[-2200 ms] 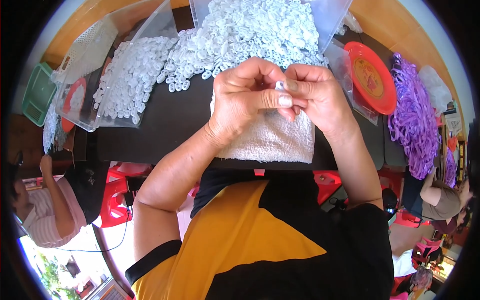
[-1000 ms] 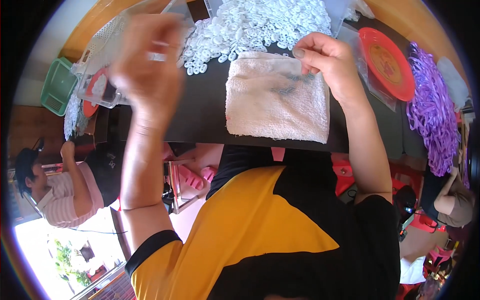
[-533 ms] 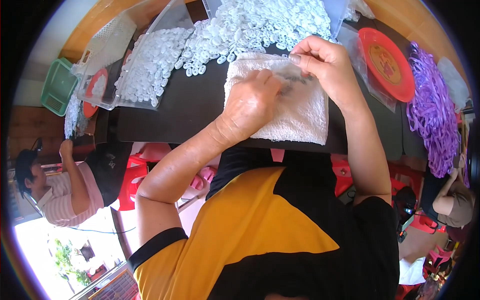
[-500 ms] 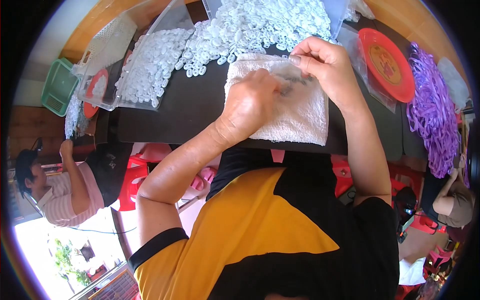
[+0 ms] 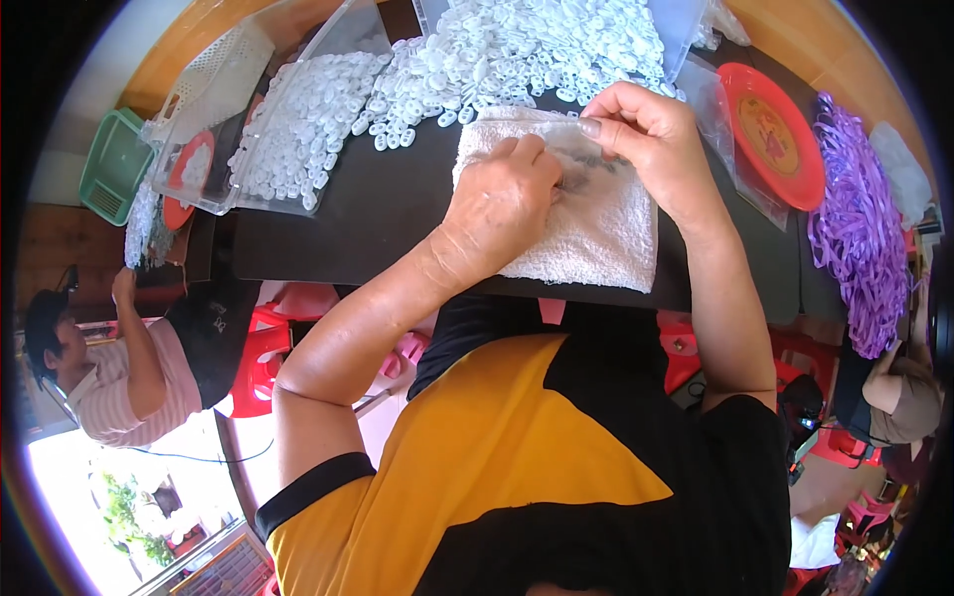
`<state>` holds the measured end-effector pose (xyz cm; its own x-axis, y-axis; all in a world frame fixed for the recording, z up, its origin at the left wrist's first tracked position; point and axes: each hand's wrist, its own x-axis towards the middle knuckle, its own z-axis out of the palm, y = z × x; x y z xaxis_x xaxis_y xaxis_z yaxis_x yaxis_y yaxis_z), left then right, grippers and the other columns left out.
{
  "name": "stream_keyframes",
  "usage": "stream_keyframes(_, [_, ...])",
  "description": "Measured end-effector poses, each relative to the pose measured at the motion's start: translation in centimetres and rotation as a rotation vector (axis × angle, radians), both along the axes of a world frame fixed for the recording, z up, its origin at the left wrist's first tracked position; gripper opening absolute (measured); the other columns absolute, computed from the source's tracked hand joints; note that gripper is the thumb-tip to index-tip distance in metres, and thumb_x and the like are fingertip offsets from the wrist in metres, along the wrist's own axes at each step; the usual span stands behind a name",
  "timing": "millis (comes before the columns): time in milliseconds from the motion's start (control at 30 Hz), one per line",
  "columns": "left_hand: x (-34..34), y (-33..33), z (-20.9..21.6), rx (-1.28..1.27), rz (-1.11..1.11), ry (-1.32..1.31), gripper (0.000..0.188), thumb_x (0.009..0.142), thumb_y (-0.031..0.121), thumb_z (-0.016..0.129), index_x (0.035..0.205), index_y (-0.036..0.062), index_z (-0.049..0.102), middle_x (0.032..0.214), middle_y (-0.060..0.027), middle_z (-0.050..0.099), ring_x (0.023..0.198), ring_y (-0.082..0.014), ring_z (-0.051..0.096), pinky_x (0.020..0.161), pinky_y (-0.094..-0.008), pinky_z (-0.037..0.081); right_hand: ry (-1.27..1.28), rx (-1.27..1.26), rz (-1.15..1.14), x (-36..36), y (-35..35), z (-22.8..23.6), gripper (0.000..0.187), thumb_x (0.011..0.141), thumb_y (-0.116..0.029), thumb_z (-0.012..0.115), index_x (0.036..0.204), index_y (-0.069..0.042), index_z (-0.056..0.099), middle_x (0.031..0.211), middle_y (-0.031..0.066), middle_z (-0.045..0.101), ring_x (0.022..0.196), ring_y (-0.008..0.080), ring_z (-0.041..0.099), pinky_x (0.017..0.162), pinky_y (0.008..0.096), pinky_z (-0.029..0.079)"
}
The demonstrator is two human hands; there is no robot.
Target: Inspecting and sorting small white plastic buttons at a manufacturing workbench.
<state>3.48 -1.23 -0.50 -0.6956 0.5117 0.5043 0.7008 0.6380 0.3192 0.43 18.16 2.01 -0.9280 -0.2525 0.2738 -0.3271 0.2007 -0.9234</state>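
Observation:
A folded white towel (image 5: 586, 243) lies at the table's front edge beneath both hands. My left hand (image 5: 505, 199) is closed over the towel's left part, back of the hand up; its fingertips are mostly hidden. My right hand (image 5: 646, 134) is raised at the towel's far right corner, thumb and index finger pinched together. Whatever either hand grips is too small or hidden to name. Between the hands, greyish dark marks or small pieces show on the towel. Just beyond it spreads a heap of small white oval plastic pieces with holes (image 5: 547, 50).
A clear plastic bin (image 5: 308, 199) spills more white pieces at left, near a green basket (image 5: 109, 164). At right are a red round tray (image 5: 770, 134) and a bundle of purple ribbons (image 5: 860, 228) over the dark table (image 5: 378, 219). Other people sit at both sides.
My left hand has turned slightly and its fingers have curled in more. My right hand has shifted a little right and nearer, still pinched. The person at left has lowered a hand slightly.

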Motion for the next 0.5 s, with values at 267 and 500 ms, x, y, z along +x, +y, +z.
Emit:
stream_keyframes(267, [-0.3,-0.5,0.1,0.473,0.024,-0.474,0.006,0.087,0.006,0.063,0.09,0.0006,0.063,0.075,-0.0031,0.06,0.068,-0.0156,0.059,0.062,-0.0311,0.049,0.008,0.037,0.023,0.3,0.2,0.5,0.006,0.085,-0.003,0.064,0.088,0.001,0.064,0.074,-0.0006,0.061,0.067,0.0051,0.051,0.061,0.0217,0.042])
stream_keyframes(500, [0.0,-0.4,3.1,0.952,0.061,-1.151,0.015,0.093,0.013,0.063,0.088,-0.0014,0.062,0.071,-0.0028,0.058,0.057,-0.0075,0.05,0.049,-0.0207,0.038,0.064,0.033,0.18,1.3,-0.5,1.1,0.014,0.084,0.0,0.066,0.098,0.0,0.067,0.087,0.0028,0.068,0.079,0.0081,0.062,0.074,0.0221,0.049])
